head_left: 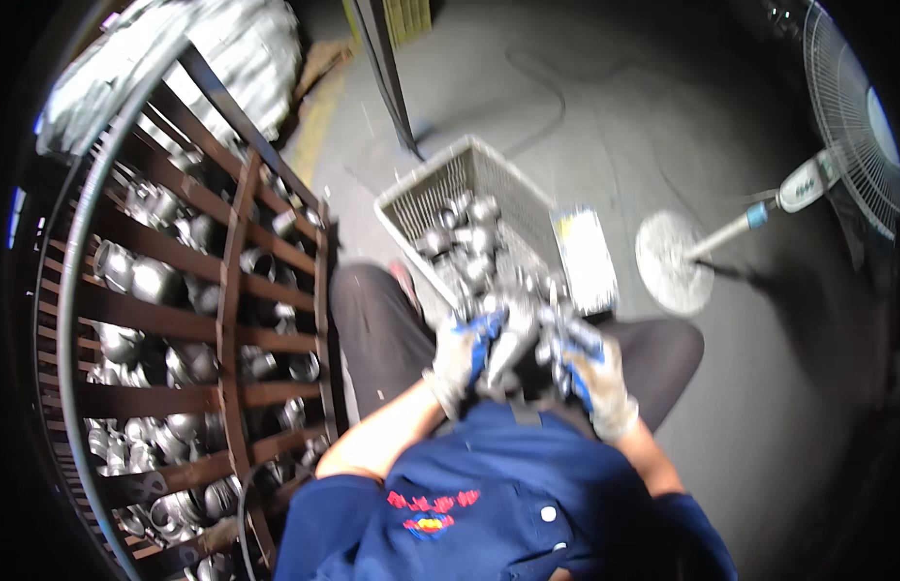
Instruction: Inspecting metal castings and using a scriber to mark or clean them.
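My left hand [462, 356], in a white and blue work glove, is closed around a shiny silver metal fitting [514, 341] held above my lap. Motion blurs the fitting's outline. My right hand [593, 373], gloved the same way, has its fingers curled in close to the fitting's right side. A narrow greyish piece shows at those fingers, too smeared to name. Just beyond both hands stands a grey plastic crate [392, 208] with slatted walls, several silver rounded metal fittings [481, 237] piled inside it.
At my left rises a brown metal cage [232, 320] full of similar fittings. A white and yellow box [586, 259] stands against the crate's right side. A standing fan [852, 126] with a round base [675, 263] is at the right. A dark post [387, 77] stands beyond the crate.
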`<state>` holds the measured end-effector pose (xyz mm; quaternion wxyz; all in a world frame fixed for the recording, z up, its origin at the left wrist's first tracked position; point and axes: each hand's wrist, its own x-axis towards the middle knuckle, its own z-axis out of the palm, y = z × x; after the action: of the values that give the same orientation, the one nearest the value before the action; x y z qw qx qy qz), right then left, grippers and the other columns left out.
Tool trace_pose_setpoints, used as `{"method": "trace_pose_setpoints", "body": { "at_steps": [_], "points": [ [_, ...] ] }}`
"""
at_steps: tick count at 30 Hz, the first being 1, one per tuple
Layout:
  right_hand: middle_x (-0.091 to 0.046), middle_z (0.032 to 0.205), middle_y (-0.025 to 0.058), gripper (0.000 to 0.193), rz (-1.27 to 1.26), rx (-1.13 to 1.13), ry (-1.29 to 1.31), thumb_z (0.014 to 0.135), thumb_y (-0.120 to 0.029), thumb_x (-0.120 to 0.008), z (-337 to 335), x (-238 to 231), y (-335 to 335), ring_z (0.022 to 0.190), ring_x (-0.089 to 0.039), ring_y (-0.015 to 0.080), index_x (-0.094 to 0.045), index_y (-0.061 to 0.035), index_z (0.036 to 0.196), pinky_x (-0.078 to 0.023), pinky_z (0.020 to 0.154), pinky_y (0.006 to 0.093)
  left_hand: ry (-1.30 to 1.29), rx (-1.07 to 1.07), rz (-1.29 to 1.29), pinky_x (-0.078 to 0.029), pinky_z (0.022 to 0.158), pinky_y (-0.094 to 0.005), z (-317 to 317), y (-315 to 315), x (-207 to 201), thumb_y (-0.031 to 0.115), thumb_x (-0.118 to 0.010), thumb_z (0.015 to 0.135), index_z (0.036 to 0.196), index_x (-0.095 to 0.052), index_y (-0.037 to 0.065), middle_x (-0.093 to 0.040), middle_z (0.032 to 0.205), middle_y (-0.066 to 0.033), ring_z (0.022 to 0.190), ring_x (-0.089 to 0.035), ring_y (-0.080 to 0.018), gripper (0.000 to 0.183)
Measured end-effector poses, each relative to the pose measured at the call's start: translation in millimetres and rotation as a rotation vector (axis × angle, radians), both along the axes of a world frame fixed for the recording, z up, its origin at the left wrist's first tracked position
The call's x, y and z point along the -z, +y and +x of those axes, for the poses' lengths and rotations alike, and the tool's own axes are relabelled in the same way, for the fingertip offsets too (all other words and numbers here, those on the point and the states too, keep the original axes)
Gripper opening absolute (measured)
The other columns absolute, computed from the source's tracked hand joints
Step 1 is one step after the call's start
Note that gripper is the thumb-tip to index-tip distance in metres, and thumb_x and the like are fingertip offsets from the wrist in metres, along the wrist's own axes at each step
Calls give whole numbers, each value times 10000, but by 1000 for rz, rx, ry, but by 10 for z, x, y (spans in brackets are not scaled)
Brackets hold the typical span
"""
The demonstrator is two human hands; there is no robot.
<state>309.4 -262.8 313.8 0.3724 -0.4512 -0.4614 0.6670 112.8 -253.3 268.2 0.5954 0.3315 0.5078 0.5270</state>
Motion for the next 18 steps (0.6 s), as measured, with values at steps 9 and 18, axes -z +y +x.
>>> {"method": "trace_pose_setpoints", "body": {
  "at_steps": [9,18],
  "points": [
    [-599,1081,150,533,718,21,-424,691,-162,-786,-198,20,61,998,-590,268,-569,-18,1155,-466,888,345,-286,-48,-170,-474,655,-225,85,92,-315,149,-599,893,986,-627,35,-621,852,5,730,-559,-65,149],
    [-566,1156,148,668,1088,100,-594,704,-286,-781,-255,42,132,998,-584,307,-475,-59,1253,-498,828,388,-338,213,-2,-484,590,-225,152,61,-353,-18,-520,844,1037,-568,41,-605,825,-6,708,-593,-96,207]
  ]
}}
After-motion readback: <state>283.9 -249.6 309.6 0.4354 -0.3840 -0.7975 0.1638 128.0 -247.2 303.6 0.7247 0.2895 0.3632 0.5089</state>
